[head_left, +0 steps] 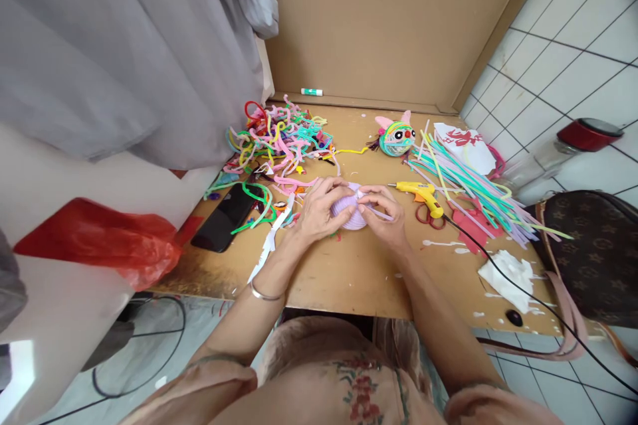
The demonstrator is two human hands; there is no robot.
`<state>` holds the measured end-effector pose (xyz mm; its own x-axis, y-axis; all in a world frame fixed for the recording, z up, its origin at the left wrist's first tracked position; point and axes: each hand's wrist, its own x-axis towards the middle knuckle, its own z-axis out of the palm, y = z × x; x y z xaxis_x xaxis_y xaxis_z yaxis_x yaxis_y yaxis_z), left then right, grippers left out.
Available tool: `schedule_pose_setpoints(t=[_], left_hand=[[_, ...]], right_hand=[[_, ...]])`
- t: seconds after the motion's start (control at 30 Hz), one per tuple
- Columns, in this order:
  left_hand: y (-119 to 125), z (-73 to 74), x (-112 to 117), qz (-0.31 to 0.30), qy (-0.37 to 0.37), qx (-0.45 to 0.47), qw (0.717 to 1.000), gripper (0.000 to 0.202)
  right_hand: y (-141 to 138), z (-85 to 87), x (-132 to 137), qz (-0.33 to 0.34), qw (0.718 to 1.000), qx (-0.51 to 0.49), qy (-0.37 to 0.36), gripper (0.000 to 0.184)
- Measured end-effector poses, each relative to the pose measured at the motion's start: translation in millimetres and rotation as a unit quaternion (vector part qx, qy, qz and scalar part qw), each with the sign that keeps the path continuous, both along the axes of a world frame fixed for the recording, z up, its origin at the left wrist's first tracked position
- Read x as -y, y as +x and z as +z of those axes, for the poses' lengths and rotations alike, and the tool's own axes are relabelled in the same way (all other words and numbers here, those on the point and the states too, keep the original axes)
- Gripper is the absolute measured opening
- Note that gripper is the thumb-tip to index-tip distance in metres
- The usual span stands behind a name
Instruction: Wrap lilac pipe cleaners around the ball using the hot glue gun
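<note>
A round lilac ball (349,214), ridged as if wound with pipe cleaner, sits between my two hands over the table's middle. My left hand (321,208) is closed round its left side, thumb in front. With thumb and forefinger my right hand (383,211) pinches at the ball's upper right, where a small whitish spot shows. From beneath those fingers a lilac pipe cleaner (381,214) sticks out to the right. Just right of my hand lies a yellow glue gun (421,195), nozzle towards the ball. Behind stands a striped, eared figure (397,137) with googly eyes.
Tangled pipe cleaners (279,139) heap at the back left. Straight pipe cleaners (468,172) lie at right, near scissors (429,216) and a tissue (508,277). A phone (223,219) lies left. The glue gun's black cord (518,285) runs past a brown bag (593,252).
</note>
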<state>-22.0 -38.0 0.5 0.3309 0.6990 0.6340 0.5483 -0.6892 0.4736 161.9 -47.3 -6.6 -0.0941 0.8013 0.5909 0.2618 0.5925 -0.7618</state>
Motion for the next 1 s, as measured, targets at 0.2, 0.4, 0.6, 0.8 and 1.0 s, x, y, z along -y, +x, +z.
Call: schedule_pose_setpoints(t=[0.2, 0.4, 0.6, 0.8, 1.0], left_hand=[[7.1, -0.1, 3.3, -0.004, -0.013, -0.084, 0.996, 0.063], [21.1, -6.0, 10.4, 0.084, 0.003, -0.08, 0.993, 0.066], [27.7, -11.3, 17.0, 0.141, 0.004, -0.07, 0.987, 0.052], [22.9, -16.5, 8.0, 0.114, -0.034, 0.012, 0.993, 0.059], [17.5, -14.2, -4.4, 0.098, -0.069, 0.079, 0.99, 0.064]], right_hand=[[1.2, -0.9, -0.3, -0.025, 0.999, 0.004, -0.022, 0.008], [-1.9, 2.0, 5.1, -0.019, 1.0, 0.022, -0.005, 0.012], [-3.2, 3.4, 7.8, -0.012, 0.997, 0.072, 0.031, 0.021], [-5.6, 5.3, 11.3, 0.017, 0.99, 0.123, 0.072, 0.041], [24.9, -1.6, -16.3, -0.239, 0.954, 0.18, 0.024, 0.031]])
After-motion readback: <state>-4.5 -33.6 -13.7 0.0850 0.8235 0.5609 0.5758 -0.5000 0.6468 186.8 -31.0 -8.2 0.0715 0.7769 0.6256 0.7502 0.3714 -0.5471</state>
